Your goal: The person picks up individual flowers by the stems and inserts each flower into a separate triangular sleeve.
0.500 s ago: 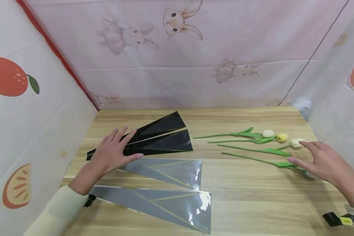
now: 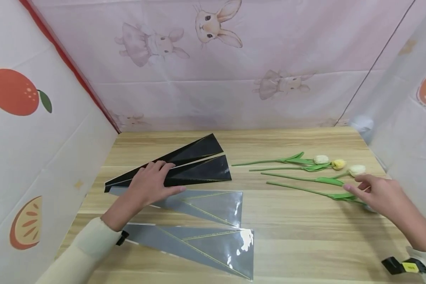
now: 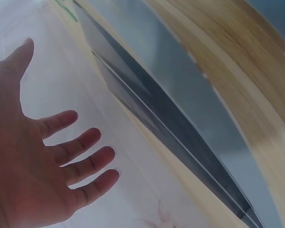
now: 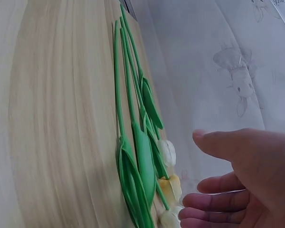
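Observation:
My left hand (image 2: 149, 185) hovers over two black tapered flower sleeves (image 2: 209, 169), its fingers spread and holding nothing; the left wrist view shows the bare palm (image 3: 33, 166). Nearer to me lie two see-through grey sleeves (image 2: 220, 252) of the same tapered shape. On the right are several artificial tulips with green stems pointing left: a yellow tulip (image 2: 339, 164), white tulips (image 2: 357, 170) and a nearest tulip (image 2: 298, 188) whose head is mostly hidden by my right hand (image 2: 383, 197). That hand is above the flower heads, fingers loosely bent, with nothing between thumb and fingers.
The wood-grain table (image 2: 305, 244) is bounded by a pink rabbit-print cloth (image 2: 216, 102) at the back. White fruit-print cloth (image 2: 64, 150) hangs on the left side, and similar cloth on the right. A whitish translucent object (image 2: 362, 126) sits beyond the back right corner.
My left hand has shifted right and slightly toward me over the black sleeves. My right hand's fingers have bent more and drawn closer to the thumb. The sleeves and tulips lie as before.

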A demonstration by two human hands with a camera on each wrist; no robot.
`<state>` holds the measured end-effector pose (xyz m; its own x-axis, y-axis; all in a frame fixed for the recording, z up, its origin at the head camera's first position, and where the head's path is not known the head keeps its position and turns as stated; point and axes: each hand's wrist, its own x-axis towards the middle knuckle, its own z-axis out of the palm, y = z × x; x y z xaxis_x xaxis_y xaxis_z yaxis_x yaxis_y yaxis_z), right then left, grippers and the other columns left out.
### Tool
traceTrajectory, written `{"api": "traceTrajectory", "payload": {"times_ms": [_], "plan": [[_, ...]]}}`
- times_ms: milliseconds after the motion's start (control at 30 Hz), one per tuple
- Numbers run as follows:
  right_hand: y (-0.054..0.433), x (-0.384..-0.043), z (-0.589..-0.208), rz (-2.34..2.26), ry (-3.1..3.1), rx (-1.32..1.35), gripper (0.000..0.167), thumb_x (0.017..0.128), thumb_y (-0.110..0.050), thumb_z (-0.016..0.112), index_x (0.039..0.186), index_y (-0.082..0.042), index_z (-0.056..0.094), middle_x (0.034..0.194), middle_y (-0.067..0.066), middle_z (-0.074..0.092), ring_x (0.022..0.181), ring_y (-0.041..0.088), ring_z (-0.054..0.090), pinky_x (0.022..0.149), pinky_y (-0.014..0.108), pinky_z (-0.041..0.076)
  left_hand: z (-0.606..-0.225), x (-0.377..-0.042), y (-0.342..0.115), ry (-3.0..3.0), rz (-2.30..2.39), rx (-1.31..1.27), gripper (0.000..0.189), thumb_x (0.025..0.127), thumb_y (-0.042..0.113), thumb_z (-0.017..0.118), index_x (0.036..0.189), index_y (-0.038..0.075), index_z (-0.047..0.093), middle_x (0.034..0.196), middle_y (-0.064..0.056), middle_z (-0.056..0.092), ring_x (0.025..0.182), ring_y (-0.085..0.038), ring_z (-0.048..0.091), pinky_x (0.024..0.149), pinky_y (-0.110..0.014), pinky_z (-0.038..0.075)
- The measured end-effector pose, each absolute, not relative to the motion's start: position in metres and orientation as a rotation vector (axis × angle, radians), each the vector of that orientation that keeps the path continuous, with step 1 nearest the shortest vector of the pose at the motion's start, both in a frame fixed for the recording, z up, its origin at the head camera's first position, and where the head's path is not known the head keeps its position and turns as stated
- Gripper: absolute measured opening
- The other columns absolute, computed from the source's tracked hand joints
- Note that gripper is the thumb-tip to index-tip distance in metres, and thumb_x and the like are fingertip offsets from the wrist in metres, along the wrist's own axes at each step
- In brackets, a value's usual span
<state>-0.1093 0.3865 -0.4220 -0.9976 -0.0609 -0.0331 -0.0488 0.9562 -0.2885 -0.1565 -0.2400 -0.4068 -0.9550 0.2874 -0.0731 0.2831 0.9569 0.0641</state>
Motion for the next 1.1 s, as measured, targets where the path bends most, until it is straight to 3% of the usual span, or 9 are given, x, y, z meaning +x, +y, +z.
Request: {"api": "traceTrajectory", "payload": {"times_ms": [233,467,733,1100], "plan": [[0.378,-0.107,-0.428,-0.543,3.063,-0.048,0.055,0.098,-0.047,0.068,0.103,0.008,0.073,0.082,0.016,0.075,0.069,0.021,0.066,0.059,0.037,0.051,-0.412,-0.154,-0.221,3.032,0.057,0.493,0.087,0.083,0.087,0.054,0.127,0.012,0.062,0.117,-0.007,0.064,0.102,-0.027,0.059,0.084,-0.046,0.05],[0.368,-0.103,-0.434,-0.625,2.933,-0.009,0.055,0.103,-0.048,0.059,0.099,0.004,0.072,0.065,-0.001,0.065,0.058,0.012,0.052,0.052,0.027,0.039,-0.417,-0.153,-0.199,2.996,0.083,0.566,0.068,0.087,0.077,0.061,0.101,0.011,0.06,0.08,-0.001,0.055,0.064,-0.017,0.047,0.055,-0.03,0.037],[0.358,-0.099,-0.438,-0.666,2.841,0.005,0.052,0.105,-0.05,0.054,0.083,-0.006,0.07,0.062,-0.003,0.062,0.058,0.012,0.056,0.052,0.026,0.04,-0.427,-0.154,-0.171,2.917,0.206,0.608,0.056,0.091,0.069,0.064,0.091,0.014,0.057,0.071,0.003,0.053,0.057,-0.015,0.049,0.052,-0.029,0.038],[0.353,-0.101,-0.443,-0.784,2.652,0.162,0.062,0.107,-0.053,0.047,0.079,-0.003,0.07,0.064,0.001,0.068,0.06,0.015,0.066,0.055,0.031,0.055,-0.428,-0.153,-0.143,2.887,0.252,0.605,0.053,0.095,0.066,0.061,0.083,0.014,0.06,0.064,0.002,0.056,0.052,-0.013,0.053,0.052,-0.029,0.042]]}}
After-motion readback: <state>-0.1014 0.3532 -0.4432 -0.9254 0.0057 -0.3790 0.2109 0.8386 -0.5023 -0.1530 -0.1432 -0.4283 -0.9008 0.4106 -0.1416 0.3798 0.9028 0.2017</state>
